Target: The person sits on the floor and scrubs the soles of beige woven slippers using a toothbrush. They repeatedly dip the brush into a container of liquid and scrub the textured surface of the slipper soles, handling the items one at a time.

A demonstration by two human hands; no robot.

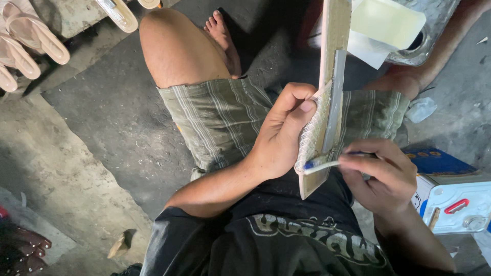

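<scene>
Left hand (281,135) grips woven strap (312,128) on long board (332,61) — right hand (381,174) pinches brush (319,164).

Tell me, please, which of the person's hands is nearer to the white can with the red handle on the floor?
Right. The right hand, holding a brush, is just beside the white can; the left hand grips the board farther away.

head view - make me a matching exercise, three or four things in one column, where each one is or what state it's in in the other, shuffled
Things:
1. left hand
2. right hand
3. pale sandals
4. metal can

Places or states:
A. lined up at the top left
B. grips the woven strip against the board
C. stands on the floor at the right edge
D. holds a small blue-tipped brush

Pairs: 1-B, 2-D, 3-A, 4-C
</scene>
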